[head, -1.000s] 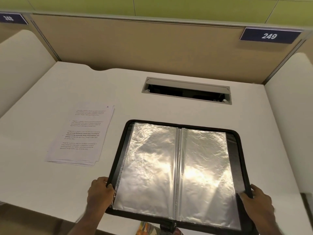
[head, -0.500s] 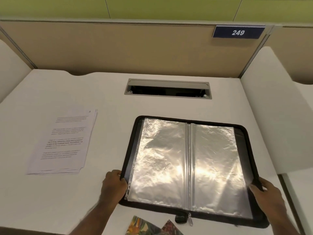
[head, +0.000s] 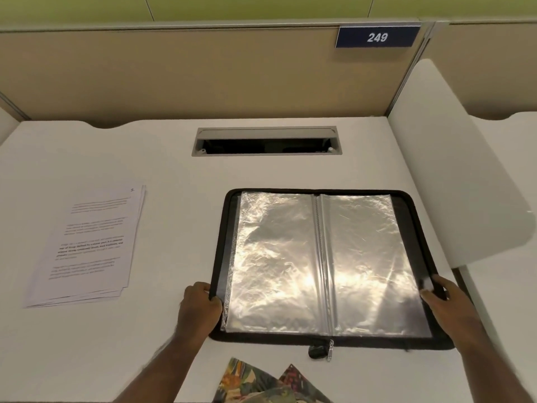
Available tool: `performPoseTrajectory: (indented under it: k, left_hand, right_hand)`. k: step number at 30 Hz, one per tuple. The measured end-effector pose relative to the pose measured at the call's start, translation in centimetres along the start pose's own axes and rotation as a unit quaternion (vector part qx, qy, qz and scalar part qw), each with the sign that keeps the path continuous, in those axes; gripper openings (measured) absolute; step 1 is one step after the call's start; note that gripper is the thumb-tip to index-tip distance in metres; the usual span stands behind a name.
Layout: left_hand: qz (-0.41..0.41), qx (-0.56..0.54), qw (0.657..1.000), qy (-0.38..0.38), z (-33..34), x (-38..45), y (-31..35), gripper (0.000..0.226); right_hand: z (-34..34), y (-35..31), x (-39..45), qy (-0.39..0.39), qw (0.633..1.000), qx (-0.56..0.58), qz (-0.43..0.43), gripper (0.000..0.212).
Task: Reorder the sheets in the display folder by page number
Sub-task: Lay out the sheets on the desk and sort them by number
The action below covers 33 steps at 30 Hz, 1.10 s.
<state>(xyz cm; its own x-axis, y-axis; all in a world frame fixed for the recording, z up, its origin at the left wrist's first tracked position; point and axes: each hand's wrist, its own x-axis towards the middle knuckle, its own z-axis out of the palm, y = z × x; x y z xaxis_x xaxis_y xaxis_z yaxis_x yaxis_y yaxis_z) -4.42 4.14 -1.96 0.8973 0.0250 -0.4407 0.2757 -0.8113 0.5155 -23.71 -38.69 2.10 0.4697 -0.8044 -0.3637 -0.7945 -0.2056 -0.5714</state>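
White and boxed in by tan partition panels, the surface [head: 174, 170] carries a stack of printed sheets [head: 90, 245] on its left side, lying well apart from the display folder [head: 325, 266]. That folder lies open and flat right of centre, its clear sleeves [head: 276, 257] shiny and holding no paper that can be seen. The left hand [head: 200, 306] grips the folder's left edge near the front corner, fingers curled over the black border. The right hand [head: 447, 303] holds the right edge, thumb on top. A zipper pull [head: 330, 351] hangs at the folder's front edge.
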Motion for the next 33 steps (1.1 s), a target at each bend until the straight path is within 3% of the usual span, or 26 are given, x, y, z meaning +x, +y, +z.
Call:
performPoseTrajectory:
  k: [16, 21, 33]
  left_hand:
    - [0.012, -0.008, 1.0, 0.02, 0.4, -1.5, 1.0, 0.032]
    - [0.03, 0.009, 0.998, 0.048, 0.5, -2.4, 1.4, 0.044]
    - [0.076, 0.08, 0.989, 0.094, -2.5, -0.1, 1.1, 0.043]
  right_hand:
    - [0.2, 0.1, 0.4, 0.033, 0.998, -0.041, -0.034, 0.036]
    - [1.5, -0.6, 0.3, 0.047, 0.993, -0.085, -0.071, 0.046]
    - [6.8, -7.1, -2.0, 0.019, 0.979, -0.062, -0.193, 0.055]
